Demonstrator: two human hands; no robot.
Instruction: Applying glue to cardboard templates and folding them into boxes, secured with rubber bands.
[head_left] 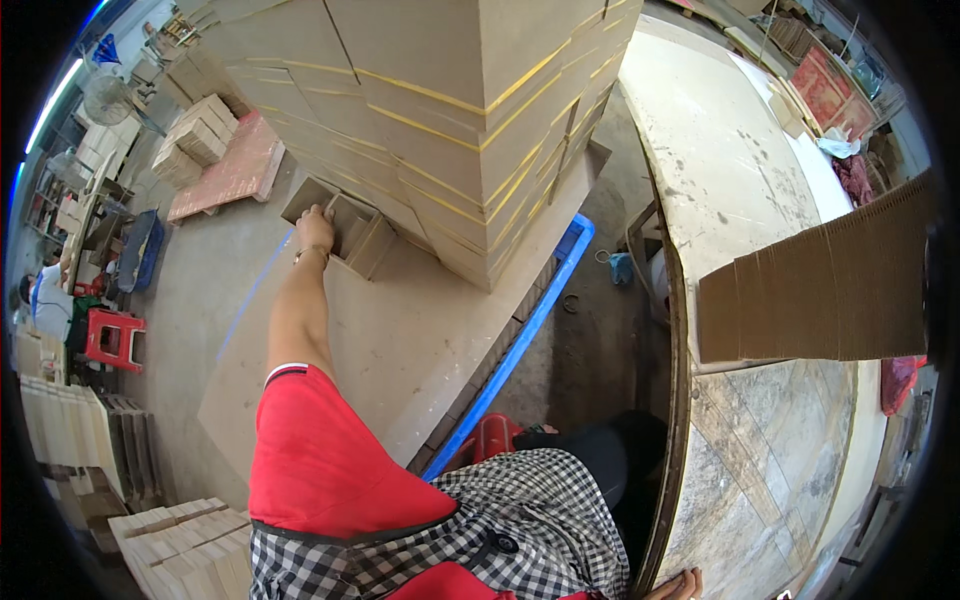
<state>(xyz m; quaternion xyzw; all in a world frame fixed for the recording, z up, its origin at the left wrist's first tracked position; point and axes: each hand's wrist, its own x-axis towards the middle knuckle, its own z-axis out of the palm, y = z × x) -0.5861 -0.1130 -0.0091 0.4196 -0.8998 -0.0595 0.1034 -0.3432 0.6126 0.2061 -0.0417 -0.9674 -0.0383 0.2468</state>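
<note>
My left hand [315, 230] reaches out and grips the upper edge of a small open-topped brown box [364, 240] with upright walls inside. The box sits on a flat brown board [330, 340], close against the foot of a tall stack of brown boxes [400, 110] with yellow edge lines. The box's far side is partly hidden by my fingers. At the bottom edge of the view my right hand [680, 585] rests with its fingers laid on the rim of the worktable [740, 480]; only the fingers show, and nothing is seen in them.
A blue-edged pallet [510, 345] lies beneath the board. On the worktable to the right stands a pile of brown cardboard sheets [815, 280]. Leftward are a red stool [115, 338], a red pallet with stacked boxes [228, 175], and light-coloured panel stacks [185, 550].
</note>
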